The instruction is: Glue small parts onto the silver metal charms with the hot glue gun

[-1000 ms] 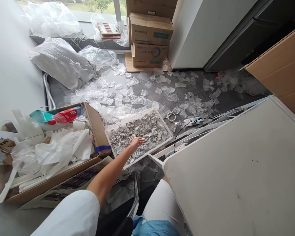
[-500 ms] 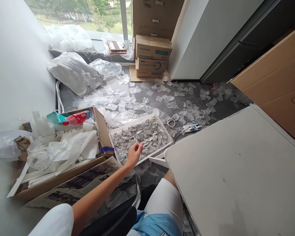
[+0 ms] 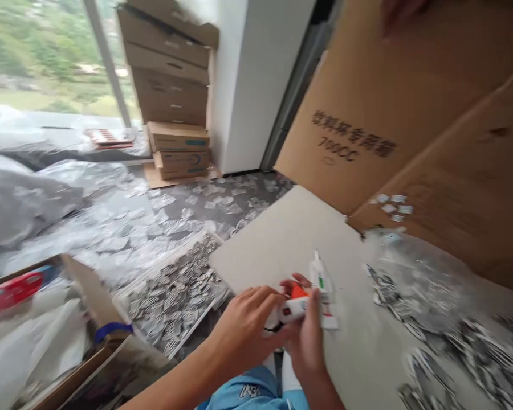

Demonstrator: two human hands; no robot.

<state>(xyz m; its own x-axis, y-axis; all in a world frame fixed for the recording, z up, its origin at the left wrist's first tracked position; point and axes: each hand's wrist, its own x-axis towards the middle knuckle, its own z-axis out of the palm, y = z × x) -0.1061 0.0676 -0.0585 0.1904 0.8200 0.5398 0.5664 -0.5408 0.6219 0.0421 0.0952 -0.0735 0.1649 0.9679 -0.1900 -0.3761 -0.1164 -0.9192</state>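
Observation:
My right hand (image 3: 308,341) is closed around a white handheld tool (image 3: 294,309) with an orange part and a small dark switch with red on it. Its thumb lies along the tool's side. My left hand (image 3: 254,313) is closed at the tool's left end, fingers bent over it, and a short dark cord shows beneath. Just past the hands, on the white table (image 3: 277,239), lies a white pointed item (image 3: 320,276) with a green mark; its kind is unclear. Left of the table, a white tray (image 3: 179,350) holds many small metal clip-like pieces (image 3: 182,290).
More metal pieces (image 3: 474,353) and a clear plastic bag (image 3: 419,279) lie on the table's right. A large cardboard box (image 3: 367,97) stands behind, with a blurred skin-toned shape at its top. An open carton (image 3: 83,285) is at left. Plastic scraps (image 3: 123,228) litter the floor.
My view has swung right, from the tray to the table. My left hand has left the tray's edge and joined my right hand at the white tool over the table.

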